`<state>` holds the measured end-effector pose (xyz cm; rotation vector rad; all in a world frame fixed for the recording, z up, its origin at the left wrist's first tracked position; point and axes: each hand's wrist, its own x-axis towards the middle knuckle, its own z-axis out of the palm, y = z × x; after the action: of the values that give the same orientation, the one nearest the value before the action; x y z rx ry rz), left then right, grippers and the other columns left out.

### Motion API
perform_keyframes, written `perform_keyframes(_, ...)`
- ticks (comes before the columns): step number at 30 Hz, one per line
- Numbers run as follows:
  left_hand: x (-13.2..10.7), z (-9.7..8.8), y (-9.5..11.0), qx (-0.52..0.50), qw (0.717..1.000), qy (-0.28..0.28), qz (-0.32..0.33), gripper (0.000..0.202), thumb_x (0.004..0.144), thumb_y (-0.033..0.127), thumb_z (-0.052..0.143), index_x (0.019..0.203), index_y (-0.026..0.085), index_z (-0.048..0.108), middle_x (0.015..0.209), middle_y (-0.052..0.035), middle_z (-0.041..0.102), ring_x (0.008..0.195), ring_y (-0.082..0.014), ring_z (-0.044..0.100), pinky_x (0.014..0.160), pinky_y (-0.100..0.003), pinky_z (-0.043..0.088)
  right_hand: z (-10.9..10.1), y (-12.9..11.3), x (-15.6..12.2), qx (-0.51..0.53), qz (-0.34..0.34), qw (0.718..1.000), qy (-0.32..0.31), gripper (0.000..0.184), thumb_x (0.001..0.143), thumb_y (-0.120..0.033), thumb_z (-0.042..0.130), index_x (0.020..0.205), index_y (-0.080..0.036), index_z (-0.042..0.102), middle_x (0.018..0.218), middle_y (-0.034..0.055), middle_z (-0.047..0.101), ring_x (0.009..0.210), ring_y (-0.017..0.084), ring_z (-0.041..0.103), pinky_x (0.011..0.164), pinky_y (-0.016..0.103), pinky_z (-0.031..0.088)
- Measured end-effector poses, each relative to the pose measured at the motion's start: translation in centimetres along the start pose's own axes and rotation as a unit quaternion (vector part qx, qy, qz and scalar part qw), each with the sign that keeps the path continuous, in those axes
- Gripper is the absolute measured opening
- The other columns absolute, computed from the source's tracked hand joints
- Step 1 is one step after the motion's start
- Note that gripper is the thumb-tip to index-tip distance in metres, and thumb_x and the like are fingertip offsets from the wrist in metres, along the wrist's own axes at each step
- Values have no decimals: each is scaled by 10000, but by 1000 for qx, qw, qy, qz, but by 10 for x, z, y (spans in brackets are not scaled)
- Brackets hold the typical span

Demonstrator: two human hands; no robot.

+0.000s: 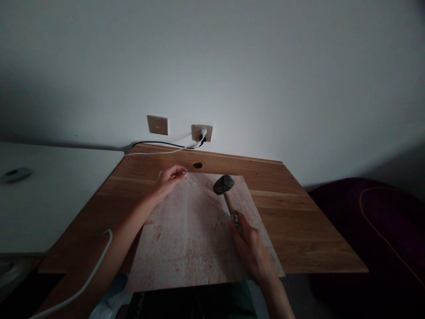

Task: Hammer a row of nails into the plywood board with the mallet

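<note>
The right hand (249, 246) is closed around the wooden handle of a hammer (230, 204). Its blunt, dark, mottled head (223, 184) is over a pale, grain-printed board (189, 239) lying on the wooden worktop (299, 221). The left hand (171, 179) has its fingers pinched together above the far edge of the board; any item held there is too small to tell. Slim metal nails (193, 180) sit just beyond those fingers, and 1 more nail (219, 219) is mid-board, near the hammer.

Caution: dim light makes the nails hard to see, so a hammer blow could strike the left fingers. If unfixed, the smooth board could slide on the worktop. A white cable (99, 261) beside the left forearm could snag.
</note>
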<state>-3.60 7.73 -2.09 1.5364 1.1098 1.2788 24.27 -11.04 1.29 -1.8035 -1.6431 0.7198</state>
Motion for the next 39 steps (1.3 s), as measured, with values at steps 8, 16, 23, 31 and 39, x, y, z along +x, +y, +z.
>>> perform_keyframes(8,-1,0,1,-53,998,-13,-28,524,824,617,752,1090,167,716,892,-91,797,798,-203,733,715,-304,540,3,4,0,1,-12,1000,10,526,1011,-429,439,1390,-121,634,947,125,821,803,282,784,699,352,584)
perform_keyframes(16,0,-1,-1,-59,998,-9,-23,509,829,596,757,1106,171,728,909,-100,814,774,-192,731,697,-296,530,3,4,1,-19,-8,1000,10,575,995,-463,425,1390,-102,635,967,141,819,848,294,790,730,363,592)
perform_keyframes(23,0,-1,-2,-57,998,-12,-20,470,832,554,767,1109,177,724,935,-90,804,829,-201,741,740,-309,566,1,0,0,-24,0,1000,5,582,999,-467,431,1410,-104,627,1058,165,818,962,319,789,793,387,600)
perform_keyframes(31,-1,-1,-3,-26,1000,-6,-9,439,758,475,837,1078,190,745,1012,-72,782,934,-214,737,827,-326,587,3,3,0,-19,3,1000,3,598,1009,-472,409,1428,-93,607,993,152,822,910,307,797,767,374,601)
perform_keyframes(39,0,-1,-3,-4,1000,6,2,389,766,487,819,1021,196,771,1007,-79,795,915,-219,737,820,-331,590,3,4,1,-12,-8,1000,4,543,1012,-441,425,1409,-125,617,1033,147,823,925,303,796,765,380,607)
